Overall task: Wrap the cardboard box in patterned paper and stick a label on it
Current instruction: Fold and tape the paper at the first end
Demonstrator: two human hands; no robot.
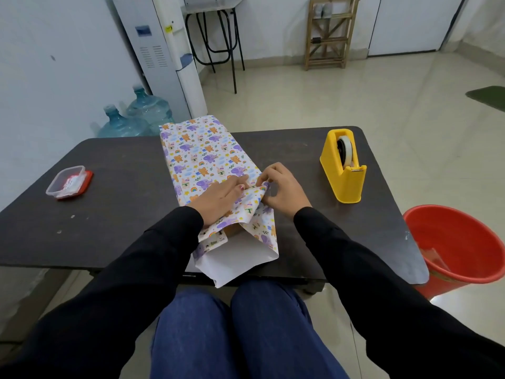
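Observation:
A long box lies on the dark table (114,214), covered in patterned paper (202,151) with elephants, bears and rainbows. A sliver of brown cardboard box (232,229) shows at the near open end, where the paper's white inside juts past the table edge. My left hand (221,199) presses flat on the paper's top near that end, fingers straight. Beside it, my right hand (281,187) pinches a raised fold of the paper at the box's right top edge.
A yellow tape dispenser (343,165) stands on the table to the right. At the left lies a small clear container with a red lid (68,181). A red bucket (459,244) sits on the floor by the table's right end. Water jugs (136,116) stand behind.

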